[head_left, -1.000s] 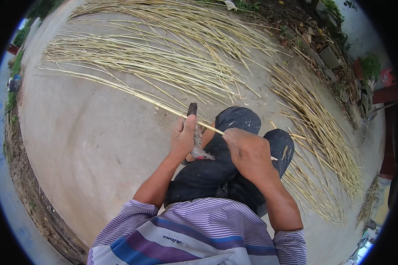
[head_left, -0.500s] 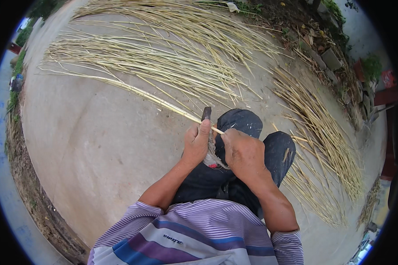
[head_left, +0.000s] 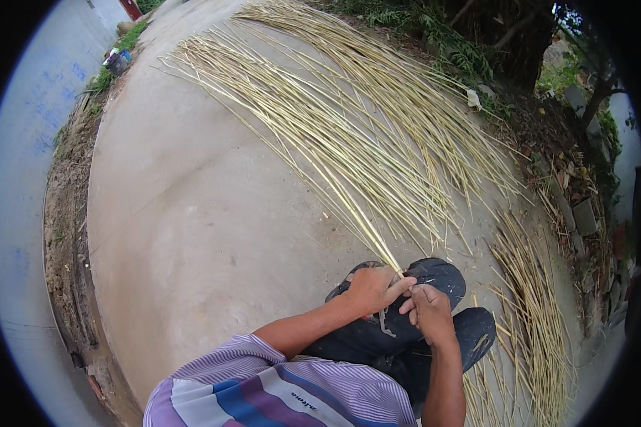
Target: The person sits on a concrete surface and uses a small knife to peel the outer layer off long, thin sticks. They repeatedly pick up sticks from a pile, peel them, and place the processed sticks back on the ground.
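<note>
Long, thin, pale-yel. stalk [head_left: 379, 247], held at near end, runs diag. fwd & L.

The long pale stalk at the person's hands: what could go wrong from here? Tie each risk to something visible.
1. The long pale stalk stretches far beyond the left hand, alongside loose stalks, so it might snag on them.
2. The right hand is close beside the left near the stalk's end, so a finger could catch a splinter.
3. Both hands work close to the dark trousers, so a slip might jab a leg.

A soil strip [head_left: 68, 249] separates pale wall [head_left: 32, 135] from concrete ground [head_left: 171, 249].
</note>
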`<state>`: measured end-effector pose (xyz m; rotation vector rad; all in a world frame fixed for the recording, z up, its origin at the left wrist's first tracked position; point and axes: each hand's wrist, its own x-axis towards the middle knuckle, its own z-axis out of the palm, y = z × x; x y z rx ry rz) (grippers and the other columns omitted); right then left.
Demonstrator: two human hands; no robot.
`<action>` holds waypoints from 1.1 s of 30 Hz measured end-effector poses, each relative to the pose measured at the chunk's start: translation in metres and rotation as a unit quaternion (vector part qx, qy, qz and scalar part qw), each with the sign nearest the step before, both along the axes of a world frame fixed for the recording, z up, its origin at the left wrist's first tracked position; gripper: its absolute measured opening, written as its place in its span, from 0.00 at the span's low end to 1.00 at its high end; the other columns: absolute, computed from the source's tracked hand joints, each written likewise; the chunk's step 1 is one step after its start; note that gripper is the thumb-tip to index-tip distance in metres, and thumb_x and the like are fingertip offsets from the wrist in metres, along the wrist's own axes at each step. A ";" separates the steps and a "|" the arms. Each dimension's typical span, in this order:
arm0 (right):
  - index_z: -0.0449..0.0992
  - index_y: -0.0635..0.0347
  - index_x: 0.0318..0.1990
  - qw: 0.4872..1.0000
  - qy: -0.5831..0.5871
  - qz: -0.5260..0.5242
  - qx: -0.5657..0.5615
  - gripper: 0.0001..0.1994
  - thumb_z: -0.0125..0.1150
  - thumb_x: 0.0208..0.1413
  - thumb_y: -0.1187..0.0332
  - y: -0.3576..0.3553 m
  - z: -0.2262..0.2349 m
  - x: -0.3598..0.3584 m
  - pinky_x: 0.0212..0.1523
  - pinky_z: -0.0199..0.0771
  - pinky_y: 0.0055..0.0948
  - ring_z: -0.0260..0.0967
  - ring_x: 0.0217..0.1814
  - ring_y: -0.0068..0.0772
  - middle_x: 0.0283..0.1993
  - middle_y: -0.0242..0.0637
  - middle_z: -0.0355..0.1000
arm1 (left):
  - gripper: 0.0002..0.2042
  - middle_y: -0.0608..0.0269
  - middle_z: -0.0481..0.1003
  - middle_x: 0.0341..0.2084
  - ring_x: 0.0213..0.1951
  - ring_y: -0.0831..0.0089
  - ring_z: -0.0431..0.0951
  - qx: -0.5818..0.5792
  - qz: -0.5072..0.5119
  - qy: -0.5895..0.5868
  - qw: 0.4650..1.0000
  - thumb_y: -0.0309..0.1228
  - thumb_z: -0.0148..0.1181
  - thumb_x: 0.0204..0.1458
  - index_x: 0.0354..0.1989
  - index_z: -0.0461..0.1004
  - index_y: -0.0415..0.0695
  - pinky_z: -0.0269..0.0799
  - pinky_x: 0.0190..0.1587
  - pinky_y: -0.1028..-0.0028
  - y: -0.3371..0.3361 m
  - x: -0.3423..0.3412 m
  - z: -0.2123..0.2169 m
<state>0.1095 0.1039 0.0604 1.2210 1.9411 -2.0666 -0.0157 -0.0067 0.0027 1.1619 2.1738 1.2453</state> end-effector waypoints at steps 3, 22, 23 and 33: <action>0.74 0.66 0.39 0.986 0.041 -0.036 -0.158 0.12 0.50 0.64 0.65 -0.001 -0.003 -0.005 0.16 0.59 0.18 0.62 0.16 0.19 0.25 0.40 0.74 | 0.23 0.52 0.73 0.14 0.18 0.52 0.75 -0.015 -0.004 0.097 0.995 0.52 0.58 0.53 0.22 0.76 0.42 0.67 0.21 0.60 -0.011 -0.012 0.009; 0.74 0.66 0.40 0.881 0.097 -0.020 -0.463 0.10 0.58 0.59 0.67 -0.025 -0.021 -0.008 0.17 0.66 0.20 0.69 0.19 0.27 0.26 0.41 0.75 | 0.16 0.66 0.69 0.15 0.19 0.77 0.68 0.069 -0.056 -0.184 0.979 0.41 0.55 0.59 0.28 0.74 0.39 0.64 0.23 0.73 -0.063 -0.016 0.010; 0.73 0.66 0.40 0.887 0.078 -0.024 -0.454 0.09 0.58 0.58 0.69 -0.028 -0.018 -0.010 0.18 0.69 0.21 0.72 0.21 0.29 0.27 0.41 0.76 | 0.16 0.64 0.70 0.15 0.19 0.74 0.69 0.077 -0.060 -0.115 0.989 0.41 0.55 0.58 0.29 0.74 0.39 0.65 0.23 0.73 -0.067 -0.017 0.007; 0.71 0.65 0.37 0.972 0.028 0.010 -0.235 0.08 0.50 0.61 0.68 -0.031 -0.001 -0.019 0.24 0.74 0.23 0.74 0.24 0.30 0.31 0.44 0.76 | 0.15 0.61 0.70 0.16 0.24 0.74 0.72 0.054 -0.081 -0.249 0.964 0.39 0.56 0.58 0.27 0.76 0.39 0.67 0.29 0.69 -0.081 -0.005 0.059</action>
